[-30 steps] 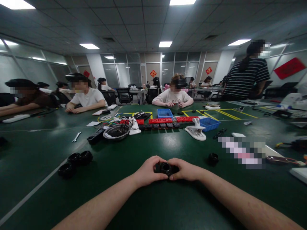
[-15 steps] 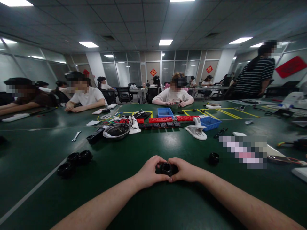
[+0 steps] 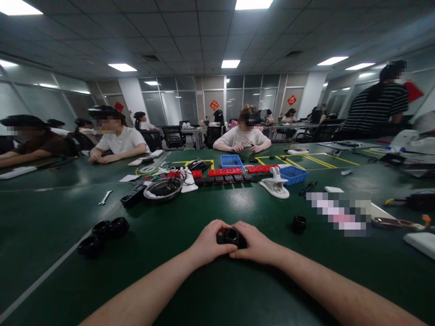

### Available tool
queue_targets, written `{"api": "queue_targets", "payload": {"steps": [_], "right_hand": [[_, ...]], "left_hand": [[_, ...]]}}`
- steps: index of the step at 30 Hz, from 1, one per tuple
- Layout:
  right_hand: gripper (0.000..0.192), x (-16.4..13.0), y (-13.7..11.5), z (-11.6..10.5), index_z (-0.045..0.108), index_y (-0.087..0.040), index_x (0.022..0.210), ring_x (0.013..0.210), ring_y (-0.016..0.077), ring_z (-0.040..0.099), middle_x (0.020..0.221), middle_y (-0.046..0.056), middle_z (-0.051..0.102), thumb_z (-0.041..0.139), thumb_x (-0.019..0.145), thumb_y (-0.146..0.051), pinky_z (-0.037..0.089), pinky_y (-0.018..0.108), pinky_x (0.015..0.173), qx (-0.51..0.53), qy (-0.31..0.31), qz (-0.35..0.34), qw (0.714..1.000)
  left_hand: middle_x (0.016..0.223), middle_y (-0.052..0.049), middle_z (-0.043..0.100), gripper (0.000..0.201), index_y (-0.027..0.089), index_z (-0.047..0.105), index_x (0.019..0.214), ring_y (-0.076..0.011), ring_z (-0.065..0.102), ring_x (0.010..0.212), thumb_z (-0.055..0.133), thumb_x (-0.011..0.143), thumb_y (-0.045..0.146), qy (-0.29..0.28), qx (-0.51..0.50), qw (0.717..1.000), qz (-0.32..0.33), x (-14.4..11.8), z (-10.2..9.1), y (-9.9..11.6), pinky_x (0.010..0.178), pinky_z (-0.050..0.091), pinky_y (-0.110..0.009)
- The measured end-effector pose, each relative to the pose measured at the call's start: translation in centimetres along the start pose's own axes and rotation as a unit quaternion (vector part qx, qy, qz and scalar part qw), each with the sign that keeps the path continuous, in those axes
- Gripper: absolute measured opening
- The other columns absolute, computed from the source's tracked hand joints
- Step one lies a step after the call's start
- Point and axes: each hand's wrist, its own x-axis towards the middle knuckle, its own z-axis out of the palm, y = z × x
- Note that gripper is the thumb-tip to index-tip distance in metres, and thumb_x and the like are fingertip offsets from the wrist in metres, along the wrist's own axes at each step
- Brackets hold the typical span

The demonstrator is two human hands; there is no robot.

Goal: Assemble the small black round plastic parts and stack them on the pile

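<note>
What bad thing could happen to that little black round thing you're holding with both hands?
The small black round part is pinched between the left hand and the right hand just above the green table. If the fingers slip, it might drop and roll away. It could also get mixed up with the loose black part on the right or the three black parts on the left.

Red diamond signs [image 3: 214, 105] on the far glass wall, characters too small to read
</note>
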Motion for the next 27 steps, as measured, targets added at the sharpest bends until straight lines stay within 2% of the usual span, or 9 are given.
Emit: {"api": "queue_targets", "payload": {"steps": [4, 9, 16, 27], "right_hand": [[0.035, 0.2, 1.3, -0.7, 0.054, -0.017, 0.090, 0.079, 0.0165, 0.048, 0.087, 0.002, 0.052, 0.062, 0.062, -0.037, 0.037, 0.026, 0.068, 0.081, -0.071, -0.048, 0.993], [0.030, 0.3, 1.8, -0.9, 0.055, -0.016, 0.090, 0.077, 0.0153, 0.048, 0.085, 0.001, 0.052, 0.061, 0.065, -0.031, 0.037, 0.025, 0.068, 0.138, -0.103, -0.048, 0.984], [0.026, 0.3, 1.6, -1.1, 0.056, -0.015, 0.087, 0.077, 0.0151, 0.048, 0.082, 0.000, 0.052, 0.061, 0.064, -0.026, 0.037, 0.025, 0.069, 0.162, -0.100, -0.035, 0.981], [0.030, 0.4, 1.9, -0.5, 0.052, -0.015, 0.081, 0.066, 0.0113, 0.045, 0.074, -0.002, 0.049, 0.064, 0.060, -0.031, 0.035, 0.020, 0.056, 0.176, -0.099, 0.019, 0.979]], "left_hand": [[0.083, 0.000, 0.049, 0.038, 0.017, 0.053, 0.090, -0.0121, 0.046, 0.069, 0.066, 0.058, 0.032, -0.065, -0.059, 0.996, 0.012, 0.3, -0.5, -0.5, 0.057, 0.037, -0.021], [0.085, -0.001, 0.049, 0.039, 0.017, 0.053, 0.092, -0.0112, 0.045, 0.068, 0.066, 0.059, 0.030, -0.077, -0.077, 0.994, 0.003, 0.3, -0.6, -0.4, 0.056, 0.036, -0.020], [0.086, -0.001, 0.048, 0.038, 0.017, 0.052, 0.091, -0.0108, 0.044, 0.067, 0.066, 0.058, 0.030, -0.073, -0.055, 0.996, -0.006, 0.3, -0.6, -0.4, 0.056, 0.036, -0.020], [0.082, 0.000, 0.047, 0.037, 0.017, 0.053, 0.088, -0.0107, 0.043, 0.065, 0.067, 0.057, 0.033, -0.064, -0.056, 0.996, -0.005, 0.3, -0.4, -0.3, 0.055, 0.035, -0.020]]}}
